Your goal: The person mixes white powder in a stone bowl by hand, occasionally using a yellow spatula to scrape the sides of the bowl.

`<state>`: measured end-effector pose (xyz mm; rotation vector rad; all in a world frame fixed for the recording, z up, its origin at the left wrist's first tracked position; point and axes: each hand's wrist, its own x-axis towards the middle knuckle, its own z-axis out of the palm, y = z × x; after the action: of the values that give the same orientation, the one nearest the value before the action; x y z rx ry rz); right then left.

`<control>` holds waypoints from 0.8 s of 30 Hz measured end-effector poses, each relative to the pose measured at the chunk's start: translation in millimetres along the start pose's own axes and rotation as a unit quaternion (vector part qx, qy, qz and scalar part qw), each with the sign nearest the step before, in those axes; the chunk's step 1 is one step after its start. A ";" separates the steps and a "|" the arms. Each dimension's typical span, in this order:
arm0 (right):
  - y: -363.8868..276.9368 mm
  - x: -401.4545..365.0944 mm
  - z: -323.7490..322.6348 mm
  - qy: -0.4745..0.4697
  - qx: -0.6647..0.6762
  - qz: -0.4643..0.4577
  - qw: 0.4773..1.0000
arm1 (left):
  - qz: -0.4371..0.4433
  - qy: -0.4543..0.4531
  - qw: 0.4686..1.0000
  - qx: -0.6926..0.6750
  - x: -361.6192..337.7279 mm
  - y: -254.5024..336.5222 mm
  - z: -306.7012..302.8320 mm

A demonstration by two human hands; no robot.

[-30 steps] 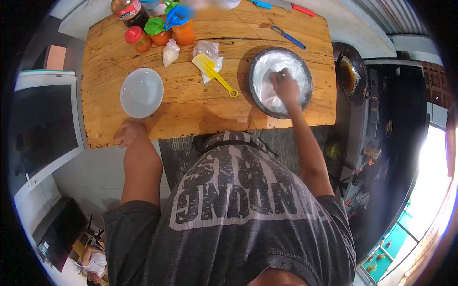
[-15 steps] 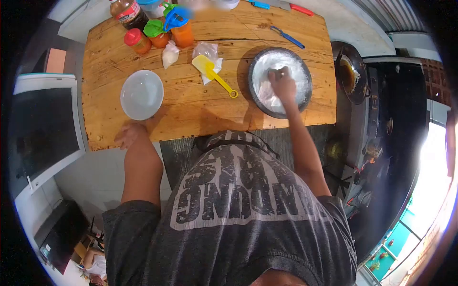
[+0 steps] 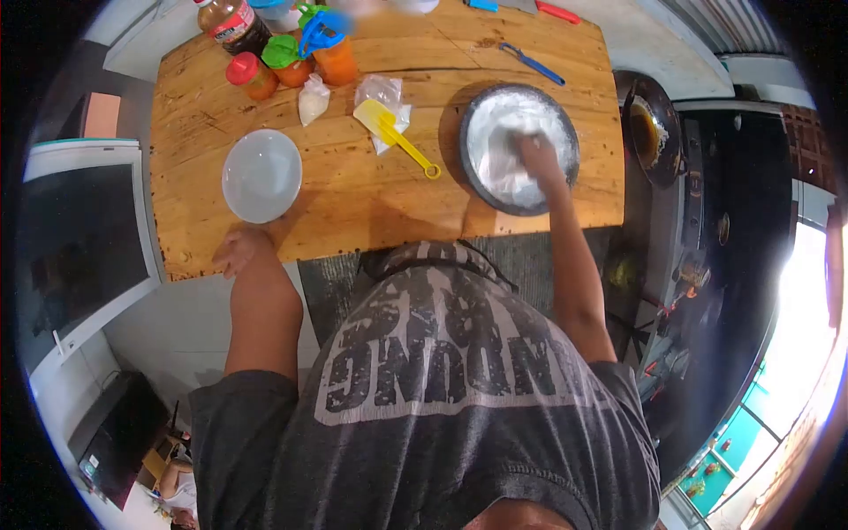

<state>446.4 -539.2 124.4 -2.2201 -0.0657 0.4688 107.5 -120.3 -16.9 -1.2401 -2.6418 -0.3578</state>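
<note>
My right hand [image 3: 539, 157] is inside a wide, dark stone mortar [image 3: 468, 168] at the right of the table. It is closed round what looks like a grey pestle [image 3: 505, 144], smeared by motion. White powder [image 3: 503, 184] coats the inside of the mortar. At the table's front left edge rests my left hand [image 3: 235, 253], its fingers loosely spread and holding nothing. Just beyond it stands a white bowl [image 3: 262, 177]. Between bowl and mortar, a yellow scoop [image 3: 397, 138] lies partly over a clear plastic bag [image 3: 382, 88].
Orange-filled jars [image 3: 336, 64], a dark sauce bottle [image 3: 231, 26] and a small bag of white stuff [image 3: 314, 100] stand at the back left. A blue peeler [image 3: 533, 64] and a red-handled knife [image 3: 556, 12] lie at the back right. A wok [image 3: 654, 132] sits beyond the table's right edge.
My right hand has shifted slightly right within the mortar, with the grey pestle blurring as it moves. My left hand has stayed at the table edge.
</note>
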 end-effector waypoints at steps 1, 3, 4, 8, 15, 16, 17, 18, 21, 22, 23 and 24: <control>15.8 -14.3 9.2 0.005 0.006 -0.029 1.000 | -0.008 0.000 1.000 -0.005 -3.4 5.5 -18.1; 12.8 -68.7 24.0 0.063 -0.113 -0.075 0.989 | -0.012 0.000 1.000 0.009 4.5 -2.0 -3.6; -8.0 -90.6 36.5 0.122 -0.233 -0.102 0.959 | -0.011 -0.003 1.000 0.015 16.5 -7.6 19.5; -25.6 -48.3 38.3 0.139 -0.296 -0.099 0.940 | -0.016 -0.009 1.000 0.009 -20.2 13.0 -84.1; 14.5 -50.2 5.6 0.042 -0.081 -0.053 0.994 | -0.033 -0.011 0.999 0.005 -7.8 -0.5 -38.3; 16.8 -68.2 16.6 0.084 -0.169 -0.109 0.976 | -0.035 -0.014 0.999 0.012 -9.8 0.1 -39.5; 0.8 -81.9 28.6 0.077 -0.213 -0.101 0.969 | -0.035 -0.016 0.999 0.017 -10.9 0.0 -43.0; -14.3 -89.2 34.0 0.071 -0.256 -0.096 0.959 | -0.035 -0.020 0.999 0.019 -12.0 -2.3 -44.7; -16.7 -42.0 33.1 0.129 -0.278 -0.111 0.945 | -0.044 -0.022 0.999 0.014 -12.8 4.3 -45.8; -18.4 -20.7 28.6 0.144 -0.266 -0.098 0.948 | -0.043 -0.020 0.999 0.009 -12.4 5.9 -47.8; 1.0 3.3 16.5 0.095 -0.145 -0.103 0.980 | -0.040 -0.019 0.999 0.007 -14.1 6.7 -51.1; 22.2 15.1 5.0 0.043 -0.024 -0.104 0.993 | -0.037 -0.019 0.999 0.009 -14.3 5.8 -51.1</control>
<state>456.2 -546.6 100.0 -2.2473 -0.2627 0.2580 125.0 -142.4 28.4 -1.1579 -2.7224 -0.3228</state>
